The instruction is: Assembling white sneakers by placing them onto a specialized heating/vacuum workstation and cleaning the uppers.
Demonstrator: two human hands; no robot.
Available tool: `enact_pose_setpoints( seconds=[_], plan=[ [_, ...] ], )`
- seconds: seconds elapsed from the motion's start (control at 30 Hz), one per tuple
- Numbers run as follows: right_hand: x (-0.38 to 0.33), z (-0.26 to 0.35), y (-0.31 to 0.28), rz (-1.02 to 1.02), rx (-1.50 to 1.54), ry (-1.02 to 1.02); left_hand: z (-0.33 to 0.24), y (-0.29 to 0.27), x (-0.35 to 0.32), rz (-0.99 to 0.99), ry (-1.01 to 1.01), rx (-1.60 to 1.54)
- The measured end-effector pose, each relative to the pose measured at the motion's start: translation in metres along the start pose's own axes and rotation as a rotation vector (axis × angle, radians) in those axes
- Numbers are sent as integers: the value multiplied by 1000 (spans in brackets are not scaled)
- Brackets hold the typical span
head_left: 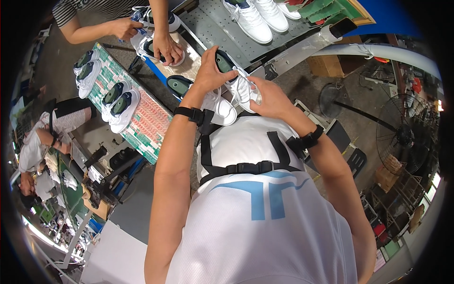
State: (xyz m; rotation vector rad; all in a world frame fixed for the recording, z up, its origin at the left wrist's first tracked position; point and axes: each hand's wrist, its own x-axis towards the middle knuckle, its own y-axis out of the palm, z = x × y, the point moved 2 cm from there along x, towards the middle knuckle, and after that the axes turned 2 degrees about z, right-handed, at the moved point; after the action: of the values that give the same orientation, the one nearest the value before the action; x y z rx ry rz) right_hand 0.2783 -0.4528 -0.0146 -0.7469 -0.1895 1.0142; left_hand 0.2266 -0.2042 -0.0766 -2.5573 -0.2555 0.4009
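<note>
Between my two hands is a white lace-up sneaker [242, 92] with a dark green lining. My left hand [210, 75] grips it near the collar, thumb laid across the top by the tongue. Curled about its other side, my right hand [272, 97] has its fingertips at the laces and forefoot; some of them are hidden. Right beside it on the left rests a second white sneaker [221, 110] with loose laces and a green insole, its middle partly covered by my left wrist.
Across from me, a co-worker's hands [165, 49] press a white sneaker and hold a blue cloth. More sneakers [124, 106] stand on a taped board [149, 120] at left. A grey perforated conveyor [208, 28] carries white sneakers [253, 21]. Standing fans [404, 135] are at right.
</note>
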Motion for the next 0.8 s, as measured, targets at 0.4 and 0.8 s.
enact_pose_setpoints(
  seconds=[0.4,0.8],
  plan=[
    [2,-4,-4,57,1,60,-3,0,1,-2,-21,9],
    [6,4,-6,40,57,21,3,3,1,-2,-25,9]
  ],
)
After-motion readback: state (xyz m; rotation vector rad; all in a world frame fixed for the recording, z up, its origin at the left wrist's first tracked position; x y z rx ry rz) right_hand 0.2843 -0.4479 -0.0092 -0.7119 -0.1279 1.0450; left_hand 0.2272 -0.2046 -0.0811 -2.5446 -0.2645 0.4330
